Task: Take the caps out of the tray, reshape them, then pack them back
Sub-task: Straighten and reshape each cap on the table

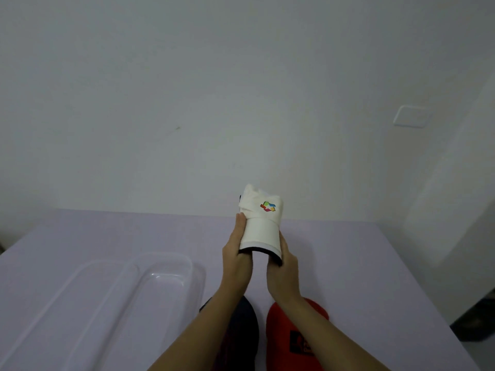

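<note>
So far, tray (171,266): clear, emptied, left on table (348,263).
White cap (261,223): lifted, crown crumpled (reshaping underway).
Left hand (237,253), right hand (282,263): each clamped on a brim edge.
Dark cap (241,330), red cap (289,333): near edge, unpacked.
Left: packing all three.

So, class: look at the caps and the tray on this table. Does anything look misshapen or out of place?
Yes. The white cap, held up between the left hand and right hand, is crumpled at the crown, with its brim bent into a curve. The dark cap and red cap lie on the table, outside the clear tray.
</note>
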`<state>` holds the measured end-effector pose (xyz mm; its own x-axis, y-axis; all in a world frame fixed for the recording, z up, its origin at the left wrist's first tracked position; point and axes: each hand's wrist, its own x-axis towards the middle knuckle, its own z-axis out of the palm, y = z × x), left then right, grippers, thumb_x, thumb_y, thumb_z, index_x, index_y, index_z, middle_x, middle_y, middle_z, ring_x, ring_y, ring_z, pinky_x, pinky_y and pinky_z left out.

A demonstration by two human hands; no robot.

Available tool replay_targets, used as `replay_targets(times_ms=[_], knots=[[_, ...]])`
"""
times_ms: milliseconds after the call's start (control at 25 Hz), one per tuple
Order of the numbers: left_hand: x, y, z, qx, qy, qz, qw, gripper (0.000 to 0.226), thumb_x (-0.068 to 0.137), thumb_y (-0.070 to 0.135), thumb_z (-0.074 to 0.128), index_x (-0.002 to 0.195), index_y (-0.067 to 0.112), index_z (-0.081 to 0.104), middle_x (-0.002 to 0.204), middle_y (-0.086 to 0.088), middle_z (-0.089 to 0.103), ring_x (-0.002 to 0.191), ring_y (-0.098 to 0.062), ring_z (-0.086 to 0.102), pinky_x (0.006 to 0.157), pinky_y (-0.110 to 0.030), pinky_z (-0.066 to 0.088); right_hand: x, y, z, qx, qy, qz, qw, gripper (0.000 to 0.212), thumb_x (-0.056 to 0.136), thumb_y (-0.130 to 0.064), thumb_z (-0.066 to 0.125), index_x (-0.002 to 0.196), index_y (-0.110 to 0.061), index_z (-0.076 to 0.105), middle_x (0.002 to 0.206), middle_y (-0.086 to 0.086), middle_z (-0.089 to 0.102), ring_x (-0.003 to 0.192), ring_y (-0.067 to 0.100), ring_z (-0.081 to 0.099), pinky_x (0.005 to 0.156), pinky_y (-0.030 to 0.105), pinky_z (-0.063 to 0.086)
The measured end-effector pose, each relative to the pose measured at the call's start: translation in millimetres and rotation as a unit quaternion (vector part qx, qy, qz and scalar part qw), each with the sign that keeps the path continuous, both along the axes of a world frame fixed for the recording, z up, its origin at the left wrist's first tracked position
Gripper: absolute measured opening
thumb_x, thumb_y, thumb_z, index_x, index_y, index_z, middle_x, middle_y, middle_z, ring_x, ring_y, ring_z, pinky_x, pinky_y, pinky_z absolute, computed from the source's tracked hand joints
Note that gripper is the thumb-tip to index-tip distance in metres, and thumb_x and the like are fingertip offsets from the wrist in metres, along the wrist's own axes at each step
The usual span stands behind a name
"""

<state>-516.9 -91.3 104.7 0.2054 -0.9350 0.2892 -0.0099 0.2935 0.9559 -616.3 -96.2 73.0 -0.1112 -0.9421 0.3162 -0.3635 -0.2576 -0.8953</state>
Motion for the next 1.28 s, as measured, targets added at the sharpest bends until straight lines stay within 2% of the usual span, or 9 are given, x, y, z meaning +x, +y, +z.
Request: replay_targets(times_ms=[80,200,280,520,680,840,1000,1160,1280], knots=[[3.5,1.1,-3.2,0.015,-0.007,-0.016,1.0,0.033,0.098,0.023,0.046,0.13,0.017,0.055,0.125,-0.002,0.065,0.115,-0.016,0.06,0.085,-0.019,0.052,-5.0,0.5,-1.8,-0.005,0.005,-0.008,1.0,0.054,0.09,0.005,0.048,0.14,-0.012,0.036,0.105,0.0,0.061,0.088,0.006,0.057,0.082,0.013,0.047],[34.9,-2.0,-14.5,-0.054,-0.29,-0.048,0.954,0.072,0.084,-0.003,0.044,0.145,0.022,0.018,0.154,-0.005,0.022,0.142,-0.018,0.025,0.112,-0.023,0.03,-32.3,-4.2,-1.4,-0.059,0.104,0.013,0.993,0.061,0.088,0.003,0.05,0.144,-0.011,0.028,0.119,0.005,0.059,0.103,0.014,0.057,0.088,0.021,0.046],[58.5,-7.9,-18.4,-0.043,-0.367,-0.111,0.922,0.09,0.074,-0.013,0.044,0.143,0.032,0.007,0.155,0.007,0.009,0.143,-0.006,0.012,0.116,-0.019,0.019,-51.0,-4.5,-0.8,-0.1,0.162,0.022,0.981,0.062,0.088,-0.007,0.047,0.145,-0.008,0.024,0.134,0.002,0.049,0.118,0.014,0.049,0.097,0.023,0.04],[69.4,-29.0,27.8,0.034,-0.126,-0.067,0.989,0.062,0.09,0.039,0.05,0.146,0.033,0.023,0.147,0.021,0.026,0.136,-0.002,0.027,0.111,-0.028,0.026,-52.3,-2.9,-5.4,-0.167,0.252,0.033,0.953,0.069,0.085,-0.005,0.053,0.145,-0.005,0.018,0.151,0.01,0.027,0.136,0.012,0.029,0.103,0.017,0.031],[66.1,-35.1,50.9,0.057,-0.213,-0.122,0.968,0.037,0.09,0.04,0.055,0.123,0.024,0.058,0.117,0.006,0.066,0.107,-0.012,0.063,0.093,-0.033,0.053,-46.1,1.5,-4.8,-0.185,0.257,0.021,0.948,0.066,0.087,-0.015,0.042,0.146,-0.014,0.013,0.152,0.007,0.024,0.136,0.006,0.024,0.099,0.02,0.038],[65.3,-33.4,61.2,0.036,-0.233,-0.12,0.964,0.022,0.09,0.036,0.057,0.092,0.018,0.069,0.09,0.001,0.072,0.086,-0.018,0.068,0.077,-0.033,0.055,-46.9,2.1,-6.5,-0.178,0.265,0.025,0.947,0.073,0.08,-0.005,0.043,0.145,-0.014,0.011,0.152,0.008,0.022,0.136,0.007,0.023,0.099,0.025,0.04],[71.8,-31.2,67.7,0.039,-0.205,-0.112,0.972,0.023,0.091,0.033,0.056,0.084,0.015,0.068,0.083,-0.002,0.072,0.079,-0.019,0.068,0.071,-0.029,0.055,-62.0,1.1,-3.0,-0.154,0.321,0.104,0.929,0.093,0.065,0.012,0.044,0.147,-0.018,0.012,0.154,0.001,0.014,0.141,0.007,0.01,0.116,0.037,0.019],[67.2,-27.8,73.7,0.028,-0.261,-0.132,0.956,0.023,0.092,0.03,0.056,0.083,0.013,0.068,0.081,-0.003,0.071,0.075,-0.017,0.067,0.069,-0.03,0.054,-65.9,-3.9,40.8,-0.129,0.15,0.1,0.975,0.046,0.091,-0.011,0.036,0.132,-0.03,0.04,0.139,-0.017,0.039,0.131,-0.005,0.033,0.111,0.018,0.027],[46.3,-22.7,72.3,0.007,-0.252,-0.158,0.955,0.02,0.092,0.03,0.055,0.083,0.016,0.067,0.081,-0.001,0.071,0.075,-0.015,0.068,0.068,-0.026,0.054,-47.4,-7.5,76.8,-0.04,0.015,0.194,0.98,0.024,0.095,-0.033,0.041,0.116,-0.029,0.053,0.114,-0.016,0.06,0.104,-0.004,0.058,0.086,0.015,0.048]])
